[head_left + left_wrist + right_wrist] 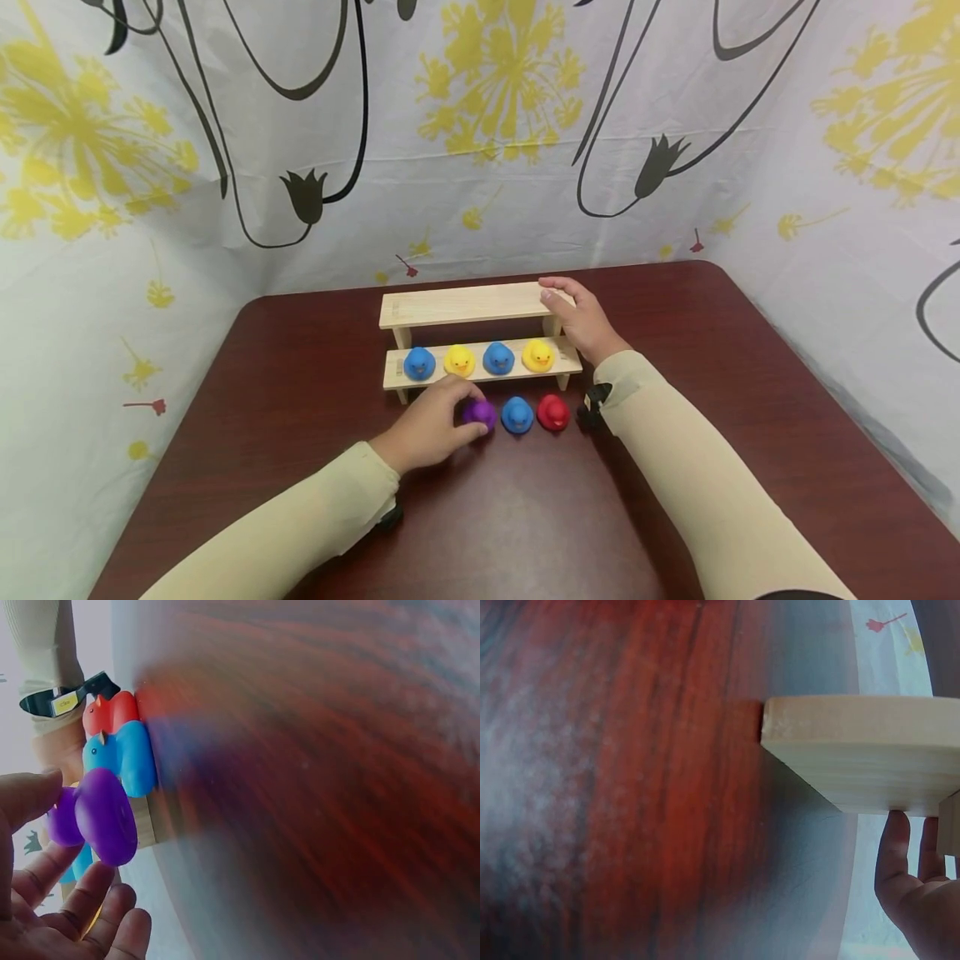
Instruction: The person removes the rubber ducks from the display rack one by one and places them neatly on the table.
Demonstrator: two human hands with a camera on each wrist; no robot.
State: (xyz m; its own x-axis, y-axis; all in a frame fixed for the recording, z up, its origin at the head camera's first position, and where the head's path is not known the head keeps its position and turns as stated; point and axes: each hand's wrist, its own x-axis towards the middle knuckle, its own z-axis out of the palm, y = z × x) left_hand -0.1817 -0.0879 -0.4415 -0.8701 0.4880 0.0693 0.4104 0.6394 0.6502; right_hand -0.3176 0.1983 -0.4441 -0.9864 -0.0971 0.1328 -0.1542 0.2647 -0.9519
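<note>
My left hand [426, 425] pinches a purple rubber duck [480, 415] between thumb and fingers, in front of the lower shelf. In the left wrist view the purple duck [106, 817] looks tilted. Beside it on the table are a blue duck [517, 415] and a red duck [553, 413]. Alternating blue and yellow ducks line the lower shelf [487, 379] of a two-tier wooden rack. My right hand [588, 323] rests at the right end of its upper shelf [461, 305], fingers mostly straight. In the right wrist view its fingers [892, 847] touch the wood.
The rack stands toward the back of a dark red-brown table [300, 375]. A white cloth [480, 208] with yellow and grey flower prints hangs behind the table and along its sides. A dark wrist strap [595, 404] shows on the right arm.
</note>
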